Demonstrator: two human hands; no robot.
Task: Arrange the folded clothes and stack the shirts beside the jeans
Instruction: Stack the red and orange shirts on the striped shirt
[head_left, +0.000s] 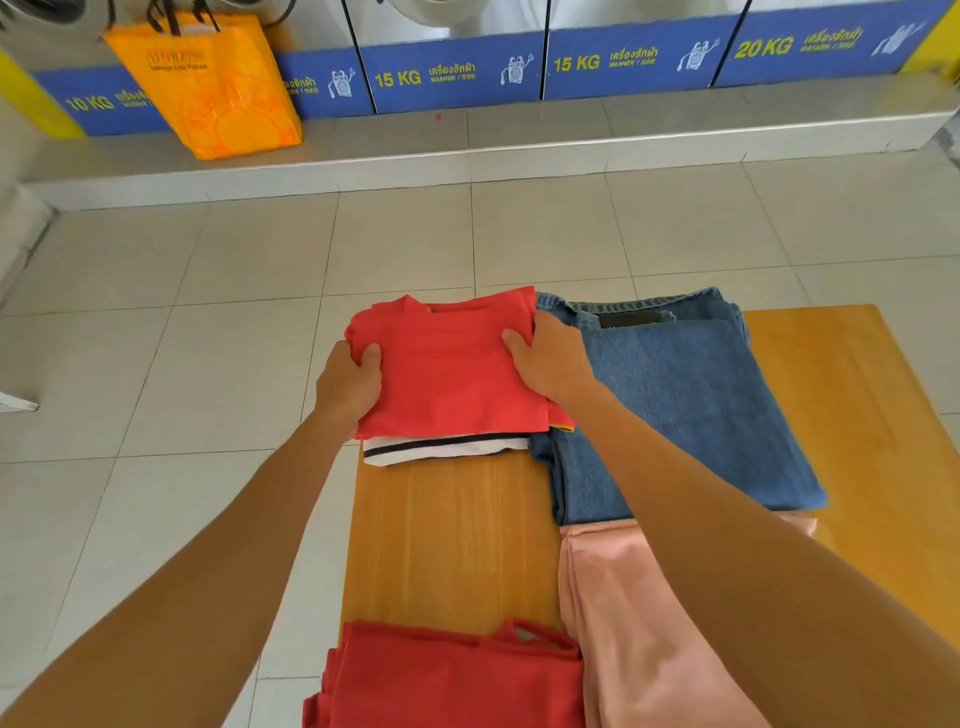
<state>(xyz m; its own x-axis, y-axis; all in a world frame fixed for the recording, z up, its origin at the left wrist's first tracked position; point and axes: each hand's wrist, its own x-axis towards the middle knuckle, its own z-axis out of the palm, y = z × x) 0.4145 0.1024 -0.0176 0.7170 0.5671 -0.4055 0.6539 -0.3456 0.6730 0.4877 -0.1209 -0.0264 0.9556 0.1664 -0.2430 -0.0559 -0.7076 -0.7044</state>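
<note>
Hands, left hand (349, 382) and right hand (548, 364), pinch one folded red shirt (447, 371) over one striped shirt (441, 449), beside one jeans (685, 405).

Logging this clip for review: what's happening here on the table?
A person is stacking folded laundry. Both hands, left hand and right hand, grip the sides of a folded red shirt that sits over a striped shirt, right beside the folded jeans on the wooden table. A pink garment and another red garment lie nearer.

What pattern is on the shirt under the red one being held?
White with dark stripes, peeking out below the red shirt; head view.
</note>
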